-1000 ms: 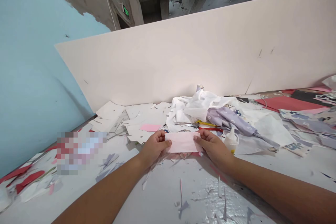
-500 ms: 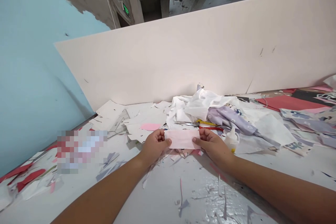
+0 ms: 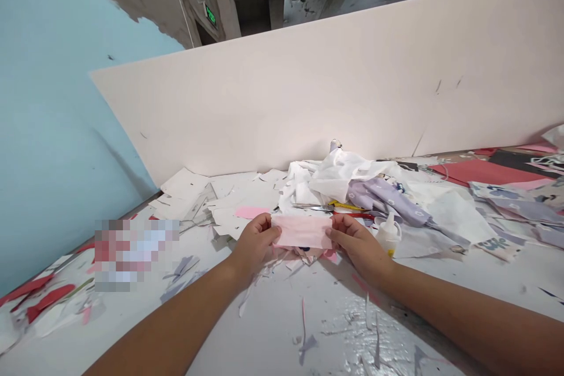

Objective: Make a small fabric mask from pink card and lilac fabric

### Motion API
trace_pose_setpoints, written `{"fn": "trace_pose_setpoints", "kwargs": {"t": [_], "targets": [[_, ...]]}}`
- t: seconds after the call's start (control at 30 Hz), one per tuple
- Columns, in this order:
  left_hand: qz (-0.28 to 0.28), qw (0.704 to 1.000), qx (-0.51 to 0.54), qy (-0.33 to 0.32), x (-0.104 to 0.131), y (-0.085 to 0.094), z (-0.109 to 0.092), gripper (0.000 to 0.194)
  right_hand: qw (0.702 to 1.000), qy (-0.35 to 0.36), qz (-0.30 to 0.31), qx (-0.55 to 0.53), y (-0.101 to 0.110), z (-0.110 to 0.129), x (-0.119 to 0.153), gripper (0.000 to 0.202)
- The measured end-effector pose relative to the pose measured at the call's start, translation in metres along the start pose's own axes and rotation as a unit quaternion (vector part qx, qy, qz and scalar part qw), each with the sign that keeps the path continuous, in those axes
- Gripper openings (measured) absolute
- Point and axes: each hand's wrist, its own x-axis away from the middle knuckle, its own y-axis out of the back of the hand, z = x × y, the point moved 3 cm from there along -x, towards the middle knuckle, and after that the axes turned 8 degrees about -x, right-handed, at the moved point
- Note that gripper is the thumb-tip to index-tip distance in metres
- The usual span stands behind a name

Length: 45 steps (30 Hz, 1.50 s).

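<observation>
Pink strip [image 3: 303, 231] — held taut between both hands, over scraps [image 3: 308, 254] on the white table [image 3: 259, 329]. Left hand [image 3: 258, 238] pinches its 9 o'clock end, thumb in front; right hand [image 3: 352, 239] pinches the 3 o'clock end likewise. From the strip: scissors [image 3: 315, 208] near at 1 o'clock, white cloth [image 3: 337, 175] heaped behind them, squeeze bottle [image 3: 388, 238] at 3 — just beside the right hand.

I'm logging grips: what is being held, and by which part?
A pale pink strip: left hand at its left end, right hand at its right.

Left hand [image 3: 254, 242], right hand [image 3: 359, 247], both forearms [image 3: 176, 311] bare.
</observation>
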Motion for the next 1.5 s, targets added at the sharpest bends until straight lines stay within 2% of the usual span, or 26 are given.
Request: {"fn": "trace_pose_setpoints", "kwargs": {"t": [0.1,0.17,0.23,0.27,0.3,0.37,0.4,0.47,0.53,0.6,0.67,0.73,0.83,0.93,1.0,1.03,1.07,1.1,1.17,1.2,1.23,1.27,1.33,1.4,1.5], "targets": [[-0.042,0.999,-0.023,-0.018,-0.002,0.008,-0.008,0.015,0.992,0.076,-0.055,0.085,0.002,0.008,0.006,0.022],[-0.072,0.995,-0.05,-0.037,-0.003,0.012,-0.013,0.015,0.968,0.165,-0.096,0.165,0.001,0.017,0.013,0.024],[-0.112,0.983,-0.12,-0.079,0.0,0.014,-0.02,0.014,0.947,0.224,-0.071,0.22,-0.008,0.023,0.023,0.019],[-0.131,0.97,-0.173,-0.111,0.004,0.013,-0.025,0.013,0.949,0.219,-0.03,0.226,-0.016,0.024,0.027,0.015],[-0.148,0.95,-0.231,-0.152,0.008,0.012,-0.03,0.013,0.96,0.181,0.011,0.213,-0.023,0.021,0.03,0.011],[-0.165,0.887,-0.344,-0.26,0.019,0.006,-0.041,0.011,0.989,0.033,0.082,0.118,-0.038,0.012,0.037,0.012],[-0.162,0.846,-0.392,-0.324,0.025,0.002,-0.045,0.01,0.993,-0.037,0.106,0.035,-0.045,0.007,0.04,0.014],[-0.132,0.759,-0.458,-0.444,0.037,-0.006,-0.05,0.01,0.975,-0.128,0.134,-0.119,-0.054,0.003,0.044,0.016],[-0.099,0.69,-0.496,-0.518,0.045,-0.011,-0.05,0.016,0.953,-0.154,0.133,-0.224,-0.056,0.005,0.044,0.015],[-0.081,0.645,-0.523,-0.551,0.049,-0.013,-0.047,0.021,0.94,-0.151,0.128,-0.278,-0.054,0.011,0.042,0.017],[-0.065,0.61,-0.55,-0.567,0.051,-0.016,-0.043,0.023,0.933,-0.151,0.128,-0.301,-0.051,0.018,0.039,0.02],[-0.038,0.594,-0.576,-0.56,0.05,-0.019,-0.038,0.024,0.934,-0.149,0.121,-0.302,-0.048,0.024,0.035,0.023],[0.004,0.604,-0.595,-0.53,0.047,-0.022,-0.031,0.025,0.947,-0.142,0.103,-0.27,-0.045,0.028,0.031,0.029],[0.011,0.613,-0.577,-0.54,0.046,-0.023,-0.027,0.025,0.953,-0.141,0.103,-0.246,-0.043,0.029,0.028,0.033],[0.021,0.642,-0.532,-0.551,0.046,-0.022,-0.026,0.025,0.951,-0.148,0.108,-0.25,-0.042,0.027,0.027,0.034],[0.024,0.676,-0.497,-0.544,0.044,-0.021,-0.026,0.025,0.948,-0.153,0.109,-0.257,-0.04,0.026,0.026,0.033],[0.024,0.725,-0.453,-0.518,0.042,-0.02,-0.026,0.026,0.945,-0.156,0.11,-0.265,-0.039,0.025,0.025,0.032],[0.018,0.787,-0.401,-0.469,0.039,-0.018,-0.026,0.026,0.944,-0.155,0.11,-0.271,-0.037,0.024,0.023,0.03],[0.012,0.911,-0.273,-0.309,0.03,-0.015,-0.022,0.022,0.946,-0.147,0.104,-0.269,-0.034,0.023,0.021,0.026],[0.02,0.955,-0.204,-0.216,0.026,-0.015,-0.018,0.019,0.95,-0.142,0.098,-0.26,-0.032,0.022,0.02,0.025],[0.039,0.981,-0.138,-0.133,0.023,-0.017,-0.014,0.016,0.954,-0.139,0.094,-0.249,-0.031,0.021,0.019,0.024],[0.06,0.992,-0.082,-0.068,0.022,-0.02,-0.011,0.012,0.957,-0.138,0.091,-0.24,-0.03,0.02,0.018,0.024],[0.093,0.996,-0.009,0.005,0.02,-0.025,-0.008,0.013,0.959,-0.134,0.098,-0.23,-0.03,0.019,0.017,0.024],[0.101,0.994,0.016,0.029,0.019,-0.027,-0.006,0.02,0.959,-0.13,0.107,-0.229,-0.031,0.017,0.017,0.022],[0.089,0.996,0.017,0.02,0.019,-0.027,-0.003,0.023,0.958,-0.136,0.095,-0.235,-0.031,0.013,0.018,0.018]]}}
